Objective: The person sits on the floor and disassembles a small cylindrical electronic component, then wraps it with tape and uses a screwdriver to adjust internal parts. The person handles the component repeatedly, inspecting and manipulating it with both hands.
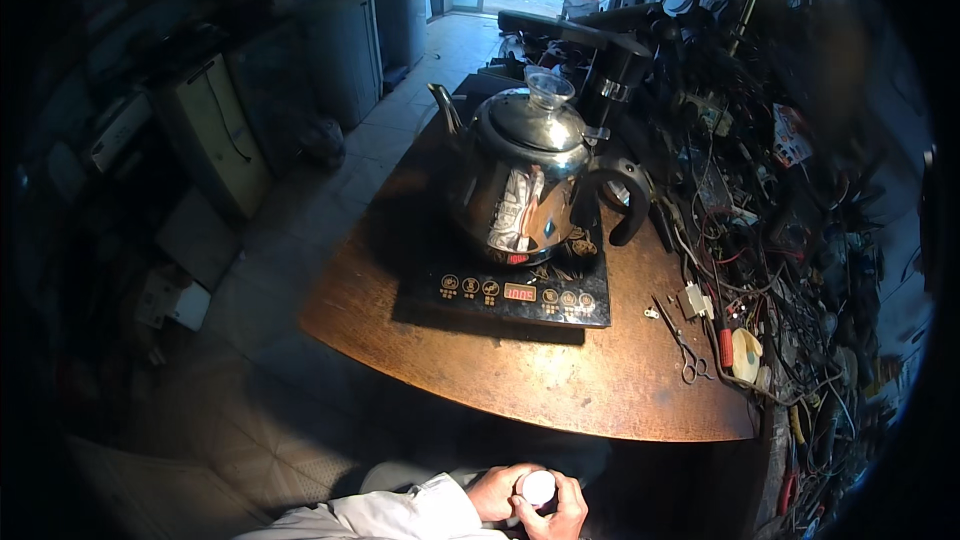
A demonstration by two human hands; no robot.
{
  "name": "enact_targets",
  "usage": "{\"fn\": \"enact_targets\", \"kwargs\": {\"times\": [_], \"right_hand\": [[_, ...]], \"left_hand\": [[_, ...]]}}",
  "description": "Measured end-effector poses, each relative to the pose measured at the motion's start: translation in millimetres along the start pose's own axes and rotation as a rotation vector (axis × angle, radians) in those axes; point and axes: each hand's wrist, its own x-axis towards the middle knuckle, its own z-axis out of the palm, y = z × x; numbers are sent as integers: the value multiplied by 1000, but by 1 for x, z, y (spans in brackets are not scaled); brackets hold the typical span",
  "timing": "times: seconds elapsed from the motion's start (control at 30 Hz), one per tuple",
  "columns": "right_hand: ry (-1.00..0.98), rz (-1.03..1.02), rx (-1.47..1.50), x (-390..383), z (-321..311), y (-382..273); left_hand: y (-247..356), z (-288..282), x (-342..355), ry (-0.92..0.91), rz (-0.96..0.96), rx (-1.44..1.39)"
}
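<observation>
At the bottom, close to my body, both my hands are closed around a small round container with a white top [538, 487]. My left hand [492, 493] grips it from the left side, and my right hand [566, 513] curls round its right side with the thumb at the near edge. What lies under the white top is hidden by my fingers. Beyond the table's near edge, a shiny steel kettle [545, 175] with a black handle stands on a black induction cooker [425, 290], whose display is lit red. A clear cup-shaped piece [550, 90] sits on the kettle's lid.
The brown wooden table [500, 365] has a curved near edge. Scissors [688, 355], a red-handled tool [726, 348] and a white plug-like piece [694, 300] lie on its right. Tangled cables [730, 260] crowd the right side. Appliance cabinets [340, 50] line the left beside a tiled floor.
</observation>
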Motion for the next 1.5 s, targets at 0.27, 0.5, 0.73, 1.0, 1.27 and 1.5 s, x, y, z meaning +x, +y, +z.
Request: {"fn": "enact_targets", "kwargs": {"times": [0.27,0.5,0.73,1.0,1.27,1.5], "right_hand": [[53,171,-208,-24,-11,20],[49,195,-207,-28,-17,22],[51,197,-208,-28,-24,24],[51,194,-189,-31,-23,27],[50,196,-163,-34,-18,31],[48,198,-148,-34,-16,34]], "left_hand": [[2,-5,7,-59,-17,9],[4,-8,11,-39,-12,12],[4,-9,12,-34,-12,14],[4,-8,12,-27,-12,16],[5,-7,10,-24,-12,9],[4,-8,9,-20,-11,4]]}}
